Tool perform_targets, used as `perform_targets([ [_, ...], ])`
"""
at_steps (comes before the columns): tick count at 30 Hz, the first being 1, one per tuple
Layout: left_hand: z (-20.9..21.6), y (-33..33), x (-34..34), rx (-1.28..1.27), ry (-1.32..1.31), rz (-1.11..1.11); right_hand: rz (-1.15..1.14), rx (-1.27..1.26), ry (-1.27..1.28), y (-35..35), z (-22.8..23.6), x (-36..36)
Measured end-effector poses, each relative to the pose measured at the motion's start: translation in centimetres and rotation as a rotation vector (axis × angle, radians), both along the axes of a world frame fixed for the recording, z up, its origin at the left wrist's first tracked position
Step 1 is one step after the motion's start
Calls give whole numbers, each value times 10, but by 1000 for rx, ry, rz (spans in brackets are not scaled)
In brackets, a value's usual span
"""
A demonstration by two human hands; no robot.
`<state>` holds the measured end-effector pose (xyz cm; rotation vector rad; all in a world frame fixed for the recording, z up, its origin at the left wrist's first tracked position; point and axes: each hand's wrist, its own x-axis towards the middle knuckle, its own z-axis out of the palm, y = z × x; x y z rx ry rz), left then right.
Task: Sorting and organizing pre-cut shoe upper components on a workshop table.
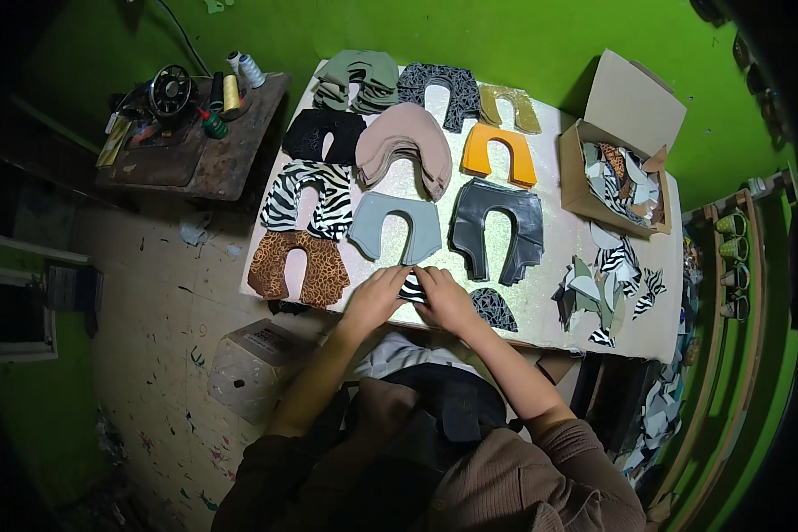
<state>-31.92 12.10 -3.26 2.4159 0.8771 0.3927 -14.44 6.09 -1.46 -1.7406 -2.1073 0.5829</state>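
Note:
At the table's near edge, a small zebra-print cut piece (411,288) lies between my two hands, much of it covered by fingers. My left hand (379,297) grips its left side, and my right hand (443,297) is closed on its right side. Just beyond them sits a stack of light grey U-shaped pieces (370,228). A black-and-grey patterned curved piece (494,310) lies right of my right hand. Leopard-print U-shaped pieces (270,266) are to the left, with zebra-print U-shaped pieces (279,197) above them. Black U-shaped pieces (470,222) stand stacked on the right.
Pink (386,133), orange (479,152) and olive (377,66) stacks fill the table's far part. An open cardboard box (585,182) of scraps stands at right, near loose offcuts (585,288). A sewing machine (168,97) is on a side table at left. Sandals hang on a rack (749,266).

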Motion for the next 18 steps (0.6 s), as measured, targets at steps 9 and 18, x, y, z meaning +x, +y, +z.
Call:
perform_targets([
  [9,5,-4,-2,23,-5,33,-44,-18,109,-7,3,18],
  [18,4,-2,-2,-60,-31,60,-67,-21,111,-3,-2,17],
])
